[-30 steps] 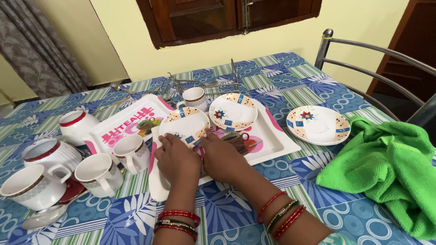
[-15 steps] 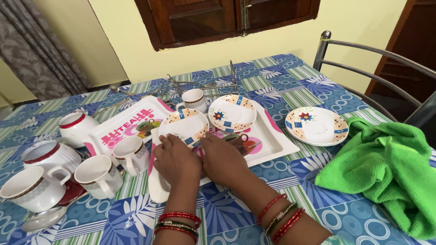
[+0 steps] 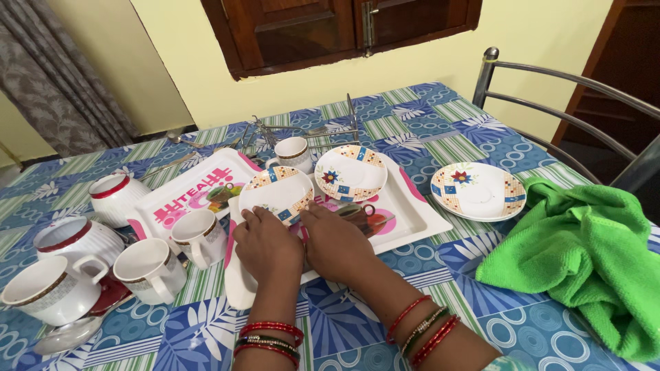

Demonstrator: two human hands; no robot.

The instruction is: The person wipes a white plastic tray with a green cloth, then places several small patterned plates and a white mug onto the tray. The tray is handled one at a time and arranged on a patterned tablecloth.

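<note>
Saucer (image 3: 276, 192) with a patterned rim, lying on a white tray (image 3: 412, 209), both my hands at its near edge.

I see my left hand (image 3: 267, 245) and right hand (image 3: 335, 240) resting side by side on the tray, fingers extended and touching the saucer's near rim; I cannot tell whether they grip it or only press on it. A second saucer (image 3: 350, 172) lies on the same tray just beside the first, with a small cup (image 3: 291, 152) behind them. A third saucer (image 3: 478, 191) sits on the patterned tablecloth (image 3: 357, 323) to the right, near a green cloth (image 3: 591, 251). White mugs (image 3: 148, 269) stand to the left, beside another tray (image 3: 185, 192).
</note>
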